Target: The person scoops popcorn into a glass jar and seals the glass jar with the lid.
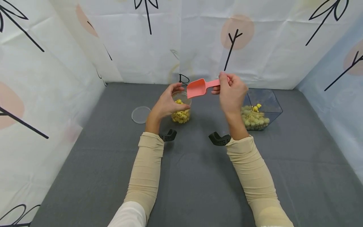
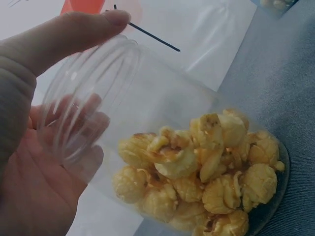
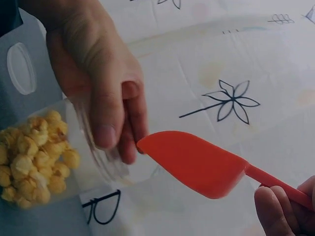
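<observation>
My left hand (image 1: 167,102) grips a clear plastic jar (image 2: 167,83) near its ribbed neck, thumb on one side and fingers on the other. Yellow popcorn (image 2: 197,177) fills the lower part of the jar, which stands upright on the table. My right hand (image 1: 233,93) pinches the handle of a coral-red scoop (image 1: 196,88) between thumb and fingers. The scoop is held in the air, its blade above the jar's right side. No popcorn shows in the blade. In the right wrist view the scoop's tip (image 3: 142,143) appears close to the left fingers.
A clear rectangular bin (image 1: 272,108) with more popcorn (image 1: 253,118) stands to the right, partly behind my right wrist. A round clear lid (image 1: 140,115) lies left of the jar. The grey table (image 1: 193,176) backs onto a patterned white curtain (image 1: 198,37).
</observation>
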Demonstrator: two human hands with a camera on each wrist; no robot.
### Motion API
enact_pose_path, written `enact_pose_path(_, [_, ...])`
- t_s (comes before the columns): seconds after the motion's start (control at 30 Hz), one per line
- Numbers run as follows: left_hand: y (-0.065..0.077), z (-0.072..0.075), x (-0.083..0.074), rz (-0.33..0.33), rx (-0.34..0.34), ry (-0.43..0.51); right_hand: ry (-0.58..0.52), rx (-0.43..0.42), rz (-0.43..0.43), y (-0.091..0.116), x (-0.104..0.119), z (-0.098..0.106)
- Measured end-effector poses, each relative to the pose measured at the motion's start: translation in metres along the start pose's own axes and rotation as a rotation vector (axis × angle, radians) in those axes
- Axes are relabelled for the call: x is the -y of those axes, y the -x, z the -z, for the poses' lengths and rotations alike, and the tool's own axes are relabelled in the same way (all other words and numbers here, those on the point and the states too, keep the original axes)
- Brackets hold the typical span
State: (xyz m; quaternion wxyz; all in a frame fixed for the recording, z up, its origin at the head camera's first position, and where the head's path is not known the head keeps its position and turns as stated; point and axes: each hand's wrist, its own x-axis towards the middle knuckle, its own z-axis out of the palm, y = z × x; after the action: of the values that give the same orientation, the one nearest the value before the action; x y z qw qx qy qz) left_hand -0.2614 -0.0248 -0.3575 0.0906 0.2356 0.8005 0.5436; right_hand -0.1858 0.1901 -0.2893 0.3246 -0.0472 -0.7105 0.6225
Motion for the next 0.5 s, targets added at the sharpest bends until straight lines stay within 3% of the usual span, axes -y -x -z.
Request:
enact_pose_path(0.23, [0.002,0.0,-0.008,0.009,-0.025,-0.069,-0.068,-0.065,-0.011,-0.012,0.001,0.025])
enact_pose_path(0.5, [0.006,0.004,-0.019,-0.062,-0.094,-0.093,-0.135,-0.155,-0.015,-0.02,0.002,0.048])
